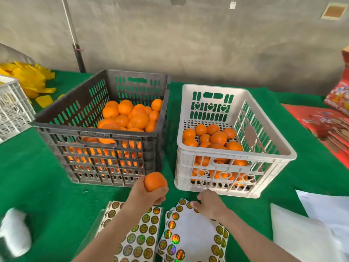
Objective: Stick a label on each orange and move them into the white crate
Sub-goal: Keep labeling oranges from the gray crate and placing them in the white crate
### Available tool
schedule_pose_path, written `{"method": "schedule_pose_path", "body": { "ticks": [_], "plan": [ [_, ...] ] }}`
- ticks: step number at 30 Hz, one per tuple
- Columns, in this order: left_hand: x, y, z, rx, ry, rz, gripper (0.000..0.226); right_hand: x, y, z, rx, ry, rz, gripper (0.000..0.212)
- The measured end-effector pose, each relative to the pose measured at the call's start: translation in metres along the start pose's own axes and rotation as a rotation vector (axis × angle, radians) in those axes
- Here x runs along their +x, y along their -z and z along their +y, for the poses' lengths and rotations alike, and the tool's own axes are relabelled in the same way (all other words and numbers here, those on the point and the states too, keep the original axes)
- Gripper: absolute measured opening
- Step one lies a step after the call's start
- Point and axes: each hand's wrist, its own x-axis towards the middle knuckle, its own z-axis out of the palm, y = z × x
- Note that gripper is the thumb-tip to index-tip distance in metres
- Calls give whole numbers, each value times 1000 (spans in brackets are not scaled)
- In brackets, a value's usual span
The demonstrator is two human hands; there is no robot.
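Where the head view shows the lower centre of the frame, the left hand [151,194] is raised above the table and grips one orange [155,181], fingers and thumb curled round its lower half. This orange sits in front of the gap between the two crates and is in neither of them.

The right hand [209,204] lies lower and to the right, palm down, with its fingers bent onto the upper left corner of the right label sheet [190,229]. Whether the fingertips pinch a label or only touch the sheet cannot be told.

The right label sheet has a bare white middle and round holographic labels along its edges. The left label sheet [139,235], partly under the left forearm, carries labels in full rows.

The dark crate [75,128] stands at centre left and holds a heap of oranges [132,116] piled toward its right side. The white crate [184,161] stands just beside it at centre right and holds a lower layer of oranges [213,137].

Both crates rest on a green cloth [47,186]. Yellow pieces [28,76] lie at upper left, with a second white crate [11,108] at the left edge. Red cartons [330,125] occupy the right edge. White papers [311,224] lie at lower right. A blurred white object [15,233] sits at lower left.
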Motion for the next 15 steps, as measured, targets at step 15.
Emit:
{"method": "schedule_pose_path", "body": {
  "ticks": [15],
  "plan": [
    [-3, 1, -37, -34, 122, -231, 83, 7, -15, 9, 204, 202, 322, 14]
  ]
}}
